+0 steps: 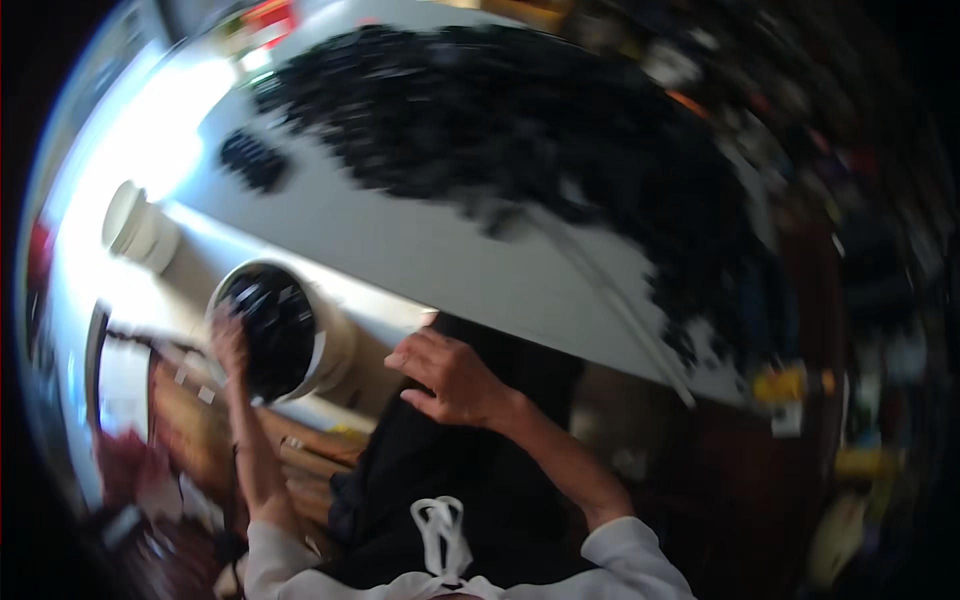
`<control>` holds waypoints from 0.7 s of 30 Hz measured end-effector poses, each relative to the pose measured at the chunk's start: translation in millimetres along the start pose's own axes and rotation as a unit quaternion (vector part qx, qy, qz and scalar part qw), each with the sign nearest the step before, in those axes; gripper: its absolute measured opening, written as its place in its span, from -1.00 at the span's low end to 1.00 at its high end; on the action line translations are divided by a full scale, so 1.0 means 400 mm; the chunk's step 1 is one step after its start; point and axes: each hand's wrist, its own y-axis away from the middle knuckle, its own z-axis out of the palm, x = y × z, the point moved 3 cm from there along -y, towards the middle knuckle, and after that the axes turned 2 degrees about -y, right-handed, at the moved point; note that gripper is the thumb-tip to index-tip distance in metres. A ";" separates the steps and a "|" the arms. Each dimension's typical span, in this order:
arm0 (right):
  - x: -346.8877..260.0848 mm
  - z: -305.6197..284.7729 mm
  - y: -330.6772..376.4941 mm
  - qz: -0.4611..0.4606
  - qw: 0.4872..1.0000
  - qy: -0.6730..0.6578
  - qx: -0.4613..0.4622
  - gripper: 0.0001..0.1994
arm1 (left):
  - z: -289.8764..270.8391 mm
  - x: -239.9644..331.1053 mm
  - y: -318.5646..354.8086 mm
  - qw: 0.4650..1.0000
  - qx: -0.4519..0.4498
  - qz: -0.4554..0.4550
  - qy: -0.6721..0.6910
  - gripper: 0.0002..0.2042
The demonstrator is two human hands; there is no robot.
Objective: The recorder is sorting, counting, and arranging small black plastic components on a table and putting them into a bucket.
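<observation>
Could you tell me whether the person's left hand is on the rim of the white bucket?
Yes, the left hand rests on the near rim of the white bucket, which holds small dark pieces.

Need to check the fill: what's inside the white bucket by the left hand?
The white bucket holds small dark pieces, blurred. The left hand covers part of its rim, and the bottom is hidden.

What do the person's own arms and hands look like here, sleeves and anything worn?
Both hands, left hand and right hand, are bare, without gloves. White sleeves are pushed up toward the elbows, leaving the forearms uncovered. The picture is too blurred to show rings or a watch.
</observation>
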 end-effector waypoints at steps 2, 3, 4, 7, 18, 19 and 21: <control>-0.025 -0.105 0.116 0.032 0.996 0.009 0.087 -0.61 | 0.033 -0.144 0.009 0.996 0.018 0.048 -0.068 -0.71; -0.021 -0.164 0.203 0.089 0.987 0.059 0.124 -0.63 | 0.045 -0.075 -0.002 0.995 0.037 0.053 -0.076 -0.69; -0.025 -0.221 0.305 0.143 0.971 0.106 0.160 -0.65 | 0.036 0.033 -0.019 0.999 -0.003 -0.049 -0.005 -0.66; -0.063 -0.346 0.565 0.304 0.882 0.168 0.320 -0.83 | -0.078 0.177 -0.060 0.981 -0.030 -0.131 0.137 -0.54; -0.163 -0.536 1.033 0.445 0.677 0.317 0.494 -0.86 | -0.255 0.613 -0.195 0.935 0.059 -0.036 0.347 -0.57; -0.171 -0.555 1.049 0.442 0.663 0.336 0.503 -0.87 | -0.243 0.620 -0.212 0.934 0.078 -0.002 0.348 -0.57; -0.231 -0.647 1.067 0.439 0.624 0.397 0.509 -0.87 | -0.259 0.670 -0.229 0.961 0.045 -0.012 0.272 -0.61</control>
